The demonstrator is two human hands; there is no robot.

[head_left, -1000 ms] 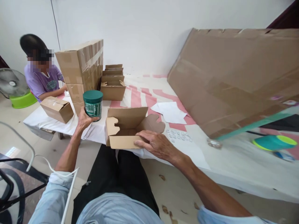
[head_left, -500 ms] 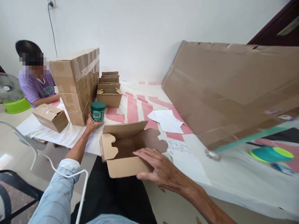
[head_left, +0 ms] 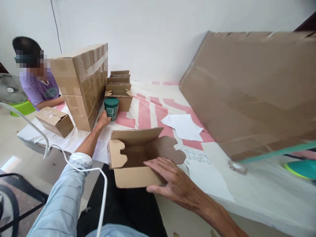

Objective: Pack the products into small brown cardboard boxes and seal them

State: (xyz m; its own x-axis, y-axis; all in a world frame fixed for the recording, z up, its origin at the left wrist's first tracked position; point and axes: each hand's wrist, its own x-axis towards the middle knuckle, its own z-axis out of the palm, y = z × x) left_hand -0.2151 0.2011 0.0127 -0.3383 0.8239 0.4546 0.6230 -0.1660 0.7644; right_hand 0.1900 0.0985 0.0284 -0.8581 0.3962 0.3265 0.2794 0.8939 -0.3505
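My left hand (head_left: 103, 120) reaches out to a green jar (head_left: 111, 108) with a darker green lid, gripping its lower left side; some of the fingers are hidden behind it. The jar is upright by the tall stack of taped cartons (head_left: 84, 85). Nearer to me, an open cardboard box (head_left: 138, 177) sits at the table edge above my lap, its flaps raised. My right hand (head_left: 170, 177) grips its front right wall, fingers over the rim and thumb outside. The part of the inside that shows holds nothing I can make out.
Several open boxes (head_left: 124, 102) stand in a row behind the jar. A closed carton (head_left: 55, 121) lies left of the stack. White papers (head_left: 184, 126) and small ring-like pieces (head_left: 195, 156) lie to the right, before a large leaning cardboard sheet (head_left: 251, 92). A person (head_left: 40, 82) sits at left.
My left hand and the green jar have moved farther away, toward the row of open boxes. My right hand stays on the box. The view has turned slightly left.
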